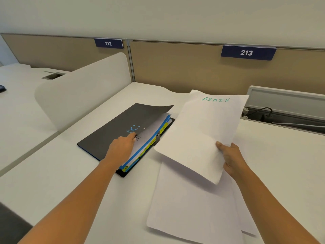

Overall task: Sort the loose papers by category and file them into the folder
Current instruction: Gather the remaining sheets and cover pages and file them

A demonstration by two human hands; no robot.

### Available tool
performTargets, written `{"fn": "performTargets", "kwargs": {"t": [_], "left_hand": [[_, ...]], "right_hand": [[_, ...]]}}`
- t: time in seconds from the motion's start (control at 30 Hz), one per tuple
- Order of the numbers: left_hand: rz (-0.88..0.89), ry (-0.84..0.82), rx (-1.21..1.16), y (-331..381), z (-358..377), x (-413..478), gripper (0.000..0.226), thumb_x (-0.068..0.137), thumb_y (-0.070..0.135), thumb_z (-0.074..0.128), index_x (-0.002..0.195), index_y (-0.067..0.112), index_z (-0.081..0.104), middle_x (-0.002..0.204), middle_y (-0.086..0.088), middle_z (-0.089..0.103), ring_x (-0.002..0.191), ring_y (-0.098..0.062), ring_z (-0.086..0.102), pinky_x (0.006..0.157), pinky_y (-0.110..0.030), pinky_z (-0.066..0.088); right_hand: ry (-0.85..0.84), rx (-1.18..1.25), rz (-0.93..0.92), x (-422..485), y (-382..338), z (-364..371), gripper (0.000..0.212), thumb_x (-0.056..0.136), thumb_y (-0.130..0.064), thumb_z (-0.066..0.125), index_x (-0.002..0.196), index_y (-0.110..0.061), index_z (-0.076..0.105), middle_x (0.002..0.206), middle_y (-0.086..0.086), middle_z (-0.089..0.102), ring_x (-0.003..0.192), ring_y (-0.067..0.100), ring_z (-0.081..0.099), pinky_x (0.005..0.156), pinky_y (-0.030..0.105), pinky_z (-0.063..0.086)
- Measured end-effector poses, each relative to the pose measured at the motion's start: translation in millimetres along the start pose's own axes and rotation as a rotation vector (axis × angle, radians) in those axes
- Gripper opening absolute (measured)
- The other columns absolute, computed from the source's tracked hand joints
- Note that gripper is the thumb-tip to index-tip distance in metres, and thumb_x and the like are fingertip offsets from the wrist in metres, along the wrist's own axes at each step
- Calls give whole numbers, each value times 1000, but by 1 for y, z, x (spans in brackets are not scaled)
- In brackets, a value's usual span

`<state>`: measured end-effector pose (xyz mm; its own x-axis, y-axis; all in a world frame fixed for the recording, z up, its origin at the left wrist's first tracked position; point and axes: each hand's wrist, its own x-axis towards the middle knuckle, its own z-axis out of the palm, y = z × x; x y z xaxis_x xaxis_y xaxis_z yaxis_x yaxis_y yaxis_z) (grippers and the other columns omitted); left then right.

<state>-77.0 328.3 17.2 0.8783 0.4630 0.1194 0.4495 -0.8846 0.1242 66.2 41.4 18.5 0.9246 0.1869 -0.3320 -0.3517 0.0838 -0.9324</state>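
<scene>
The ADMIN sheet (202, 134), a white page with that word handwritten in green along its top edge, hangs tilted above the desk (61, 182). The right hand (230, 159) holds it at its right edge. The sheet's left edge overlaps the right side of the black folder (112, 127), which lies just left of it. Below the sheet we see the loose papers (190, 208), more white pages lying flat on the desk and fanned slightly.

The folder's cover is raised and curls upward, showing white pages and blue and yellow dividers (149, 143) along its right side. The left hand (121, 147) reaches to the cover's near edge.

The desk is white. A rounded white divider (82, 88) stands to its left, and a beige partition (175, 67) behind it carries dark blue labels reading 212 (108, 43) and 213 (247, 53). At the right an open cable tray (284, 110) holds a black cable.

The right hand's fingers are closed on the ADMIN sheet, with the thumb on top and the rest beneath. The left hand's fingers meet the cover where it lifts off the pages. Their tips are partly hidden, so we cannot tell whether they pinch the cover or only prop it.
</scene>
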Motion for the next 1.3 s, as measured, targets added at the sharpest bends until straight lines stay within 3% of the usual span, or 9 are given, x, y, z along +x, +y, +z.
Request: {"fn": "performTargets", "kwargs": {"t": [0.1, 0.2, 0.33, 0.5, 0.63, 0.8, 0.97, 1.13, 1.3], "left_hand": [[42, -48, -20, -4, -4, 2, 46, 102, 23, 26, 146, 32, 17, 68, -6, 51, 47, -10, 36, 44, -21, 33], [106, -87, 67, -4, -4, 1, 54, 101, 15, 26, 146, 39, 9, 96, -13, 63, 52, -10, 39, 47, -16, 34], [154, -133, 138, 0, -4, -2, 50, 101, 13, 26, 145, 36, 21, 134, -3, 51, 96, -20, 60, 77, -26, 49], [148, -188, 208, 3, -2, -7, 52, 98, 44, 31, 146, 37, 13, 148, -2, 35, 116, -22, 55, 90, -33, 48], [134, -200, 238, 6, 0, -10, 67, 91, 52, 42, 146, 36, 8, 151, 0, 28, 119, -21, 52, 88, -31, 49], [145, -160, 224, 5, -1, -12, 64, 93, 48, 41, 147, 35, 7, 151, 1, 29, 113, -19, 56, 84, -29, 51], [155, -119, 233, 4, -5, -13, 56, 98, 40, 33, 147, 35, 7, 151, 2, 29, 104, -17, 60, 78, -24, 50], [113, -181, 269, 9, -3, -13, 71, 91, 55, 40, 147, 35, 1, 154, 1, 21, 122, -21, 51, 91, -33, 49], [112, -163, 257, 7, -4, -13, 68, 91, 55, 37, 147, 35, 4, 153, 2, 24, 121, -21, 52, 90, -32, 49]], "right_hand": [[22, 19, -4, 2, 2, 5, 38, 95, -9, 50, 133, -6, 45, 127, 12, 56, 101, 29, 53, 93, 43, 42], [32, 16, -14, 2, 3, 9, 38, 95, -8, 49, 133, -6, 45, 126, 12, 56, 99, 28, 53, 90, 40, 42], [36, 1, -11, 2, 5, 12, 37, 95, -9, 50, 132, -6, 46, 127, 12, 57, 99, 28, 53, 90, 41, 43], [31, -22, -1, 2, 7, 12, 35, 95, -9, 50, 130, -5, 48, 125, 13, 58, 98, 29, 55, 88, 40, 44], [44, -37, -6, 3, 6, 8, 36, 95, -10, 50, 131, -5, 47, 124, 12, 57, 98, 28, 53, 88, 40, 43], [55, -45, -13, 4, 5, 5, 38, 96, -11, 49, 134, -5, 45, 127, 11, 55, 101, 28, 52, 93, 43, 42], [38, -43, -19, 2, 5, 7, 37, 96, -10, 49, 133, -5, 45, 113, 7, 56, 99, 27, 52, 89, 41, 42], [42, -52, -18, 2, 5, 8, 35, 95, -9, 50, 130, -4, 48, 118, 11, 58, 97, 28, 54, 87, 38, 43], [39, -65, 0, 3, 6, 6, 35, 95, -10, 50, 130, -4, 48, 115, 10, 57, 97, 28, 53, 87, 38, 43]]}}
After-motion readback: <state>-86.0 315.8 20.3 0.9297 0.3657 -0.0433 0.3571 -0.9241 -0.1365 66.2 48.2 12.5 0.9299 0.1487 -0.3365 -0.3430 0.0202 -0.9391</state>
